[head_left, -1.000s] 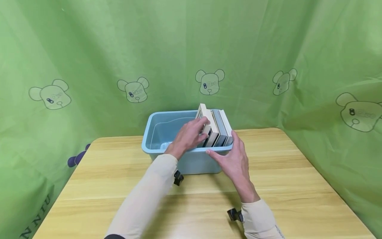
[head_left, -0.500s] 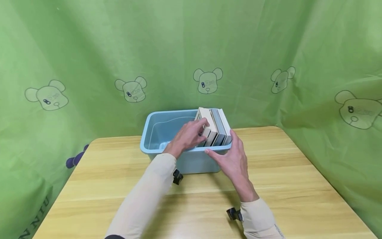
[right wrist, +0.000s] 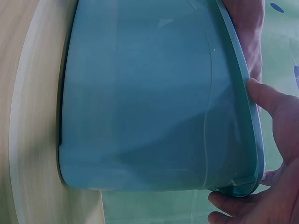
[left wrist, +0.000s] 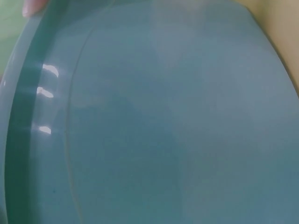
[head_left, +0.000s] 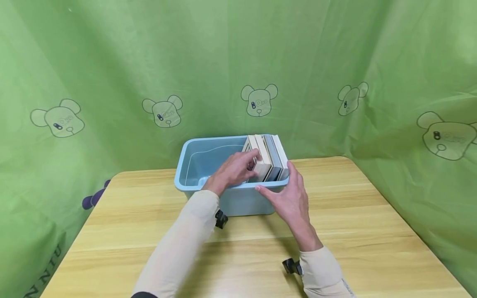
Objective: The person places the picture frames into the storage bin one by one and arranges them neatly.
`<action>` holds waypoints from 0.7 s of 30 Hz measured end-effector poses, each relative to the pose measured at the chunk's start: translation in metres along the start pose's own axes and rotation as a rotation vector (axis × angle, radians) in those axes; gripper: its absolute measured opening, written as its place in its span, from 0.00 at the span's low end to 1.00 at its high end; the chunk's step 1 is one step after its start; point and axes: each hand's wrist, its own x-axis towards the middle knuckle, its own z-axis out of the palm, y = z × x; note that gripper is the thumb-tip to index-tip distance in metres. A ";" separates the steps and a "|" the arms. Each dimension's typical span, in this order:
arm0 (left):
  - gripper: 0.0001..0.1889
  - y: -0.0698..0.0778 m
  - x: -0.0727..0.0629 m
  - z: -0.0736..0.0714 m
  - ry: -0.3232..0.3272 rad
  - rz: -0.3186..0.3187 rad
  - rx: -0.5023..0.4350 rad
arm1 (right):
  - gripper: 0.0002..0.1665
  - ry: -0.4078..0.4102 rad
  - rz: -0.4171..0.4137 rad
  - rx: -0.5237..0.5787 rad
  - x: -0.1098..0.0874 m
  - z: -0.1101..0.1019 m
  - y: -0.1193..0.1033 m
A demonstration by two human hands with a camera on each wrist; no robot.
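Note:
Several books (head_left: 263, 159) with cream, grey-blue and white page edges or spines stand side by side at the right end of a light blue plastic bin (head_left: 231, 200). My left hand (head_left: 235, 167) reaches over the bin's front rim and holds the leftmost cream book, index finger and thumb at its upper edge; the other fingers are hidden. My right hand (head_left: 292, 198) grips the bin's front right corner, thumb on the front rim, fingers round the right end. The right wrist view shows that thumb (right wrist: 268, 95) on the rim. The left wrist view shows mostly the bin's outer wall (left wrist: 154, 112).
The bin stands on a wood-grain table (head_left: 354, 223) near its back edge. A green curtain (head_left: 208, 54) printed with bear heads hangs behind and at both sides. A purple shape (head_left: 95, 198) shows beyond the table's left edge.
The cream books at the left of the row have lowered and now line up more evenly with the others. Both hands stay nearly in place; the view has shifted slightly.

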 end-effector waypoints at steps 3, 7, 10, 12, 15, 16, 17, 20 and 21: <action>0.18 -0.001 0.000 0.000 -0.015 -0.006 -0.031 | 0.72 0.001 -0.002 0.002 0.000 0.000 0.000; 0.17 -0.003 -0.001 0.000 -0.038 -0.018 -0.067 | 0.72 -0.004 0.002 -0.001 0.001 0.000 0.000; 0.18 -0.004 -0.002 -0.001 -0.046 -0.038 -0.076 | 0.72 -0.008 0.003 -0.002 0.001 0.000 0.000; 0.21 -0.005 -0.003 -0.002 -0.048 -0.063 -0.074 | 0.72 -0.011 0.001 -0.002 0.002 0.001 0.000; 0.25 -0.005 -0.006 -0.003 -0.043 -0.106 -0.069 | 0.73 -0.016 -0.001 -0.003 0.002 0.001 0.000; 0.26 -0.005 -0.007 -0.003 -0.040 -0.117 -0.066 | 0.73 -0.017 -0.001 -0.002 0.002 0.001 0.000; 0.26 -0.005 -0.008 -0.004 -0.035 -0.127 -0.065 | 0.73 -0.018 -0.001 -0.002 0.002 0.001 0.000; 0.26 -0.006 -0.012 -0.006 -0.017 -0.151 -0.065 | 0.73 -0.018 0.002 -0.001 0.003 0.001 0.000; 0.25 -0.006 -0.014 -0.006 -0.011 -0.159 -0.065 | 0.73 -0.017 0.001 0.000 0.003 0.001 0.001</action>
